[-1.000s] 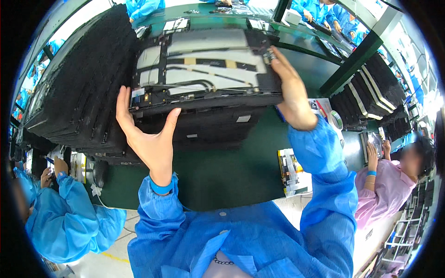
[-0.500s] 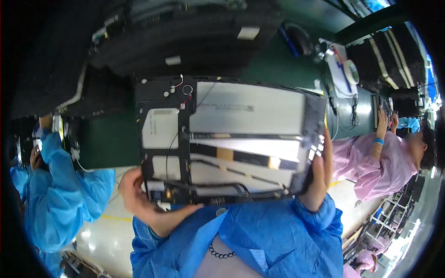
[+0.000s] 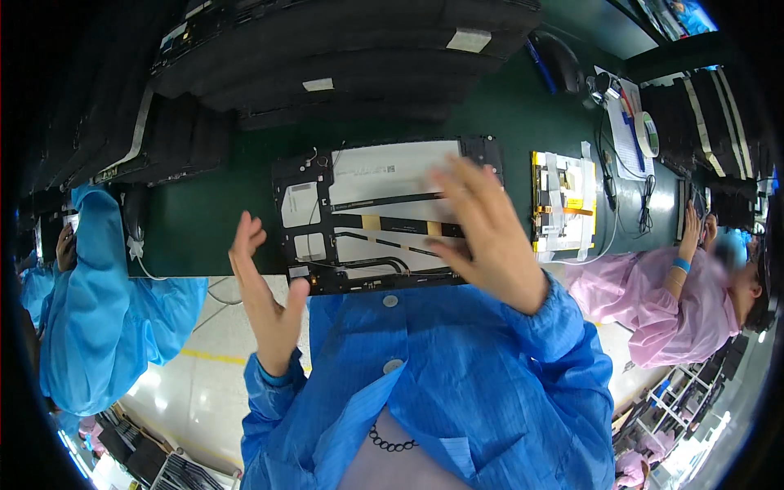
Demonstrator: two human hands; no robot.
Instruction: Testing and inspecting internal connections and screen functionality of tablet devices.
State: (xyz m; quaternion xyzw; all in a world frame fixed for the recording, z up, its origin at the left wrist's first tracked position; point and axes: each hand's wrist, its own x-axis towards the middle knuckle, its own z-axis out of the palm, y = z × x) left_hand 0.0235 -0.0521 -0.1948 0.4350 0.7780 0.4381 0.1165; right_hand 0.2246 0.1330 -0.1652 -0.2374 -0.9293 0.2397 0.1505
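Observation:
A tablet's open back housing (image 3: 392, 168), black-framed with pale panels, black ribbon cables and thin wires, lies on the green bench near its front edge. My left hand (image 3: 265, 294) is open beside its lower left corner, fingers spread and thumb close to the frame. Over the right part of the housing hovers my right hand (image 3: 490, 237), open and empty, its fingertips smeared by motion. It hides part of the panels and cables; whether it touches them I cannot tell.
Right of the housing lies a flat yellow-edged part (image 3: 563, 216) with clear tape strips and an orange flex cable. Black padded stacks (image 3: 327, 61) line the back. A tape roll (image 3: 648, 134), cables and a mouse (image 3: 558, 61) are at back right. Co-workers sit on both sides.
The tablet housing, held up in both hands before, now rests on the bench. Both hands have let go; the right has moved over it. The yellow-edged part has come into view.

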